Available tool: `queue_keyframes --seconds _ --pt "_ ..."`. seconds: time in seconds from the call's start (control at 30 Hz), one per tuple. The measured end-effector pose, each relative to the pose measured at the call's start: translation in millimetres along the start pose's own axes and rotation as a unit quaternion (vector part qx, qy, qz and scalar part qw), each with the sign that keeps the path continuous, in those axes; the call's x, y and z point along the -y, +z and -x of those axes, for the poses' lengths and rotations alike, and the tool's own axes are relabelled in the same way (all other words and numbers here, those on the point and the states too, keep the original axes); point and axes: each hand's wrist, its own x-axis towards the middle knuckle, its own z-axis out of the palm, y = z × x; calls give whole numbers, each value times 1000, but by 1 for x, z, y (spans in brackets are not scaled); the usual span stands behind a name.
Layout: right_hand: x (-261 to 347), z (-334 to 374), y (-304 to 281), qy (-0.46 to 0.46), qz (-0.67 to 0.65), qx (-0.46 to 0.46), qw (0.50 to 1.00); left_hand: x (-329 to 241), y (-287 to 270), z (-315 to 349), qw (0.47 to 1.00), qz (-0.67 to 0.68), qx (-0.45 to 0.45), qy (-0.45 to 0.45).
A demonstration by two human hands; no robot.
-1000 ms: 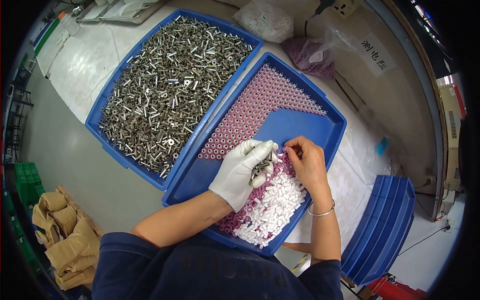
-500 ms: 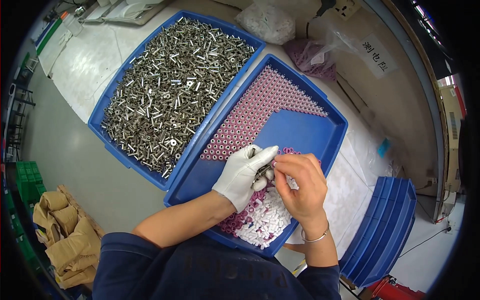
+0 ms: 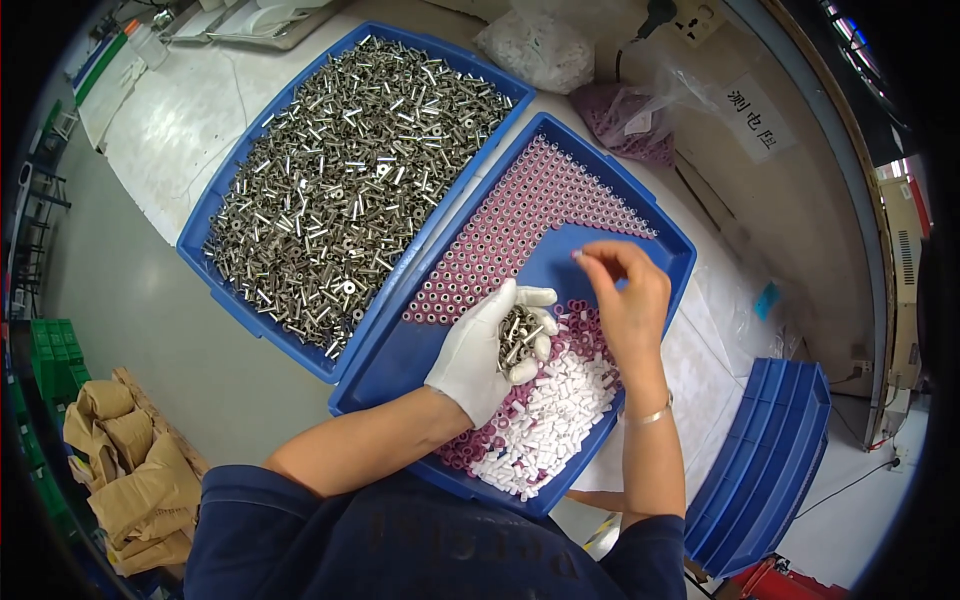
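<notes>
My left hand point(image 3: 468, 350), in a white glove, is cupped palm up around a small heap of metal tubular pins point(image 3: 517, 338). My bare right hand point(image 3: 636, 305) is closed in a pinch above the right blue tray point(image 3: 400, 365). A tiny pinkish piece point(image 3: 578, 255) shows at its fingertips, too small to make out fully. Inside that tray stand tight rows of pink-ringed metal pieces point(image 3: 490, 230). Loose pink rings point(image 3: 580, 322) and a pile of small white sleeves point(image 3: 560, 410) lie in its near part, partly hidden by my hands.
At the left, a second blue tray point(image 3: 197, 232) is heaped with metal pins point(image 3: 340, 190). Plastic bags of white parts point(image 3: 540, 50) and pink parts point(image 3: 625, 125) lie against the wall. Stacked blue trays point(image 3: 765, 450) stand at the right, brown paper sacks point(image 3: 130, 450) at the lower left.
My right hand has moved away from my left hand, up and to the right, with a small piece at its fingertips. My left hand has opened up somewhat, showing the pins in its palm.
</notes>
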Motion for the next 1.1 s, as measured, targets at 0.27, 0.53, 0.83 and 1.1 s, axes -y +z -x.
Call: queue_keyframes --seconds 0.27,0.53,0.83,1.1 --pt "-49 -35 33 -64 97 11 993 -2 -7 -2 998 -22 47 18" --pt "-36 -26 21 -21 90 15 996 -2 1 0 999 17 42 12" --pt "-1 53 -39 18 134 162 977 3 -9 -2 999 -11 41 23" --pt "1 74 -29 -28 128 155 979 2 -1 -2 999 -25 38 25"
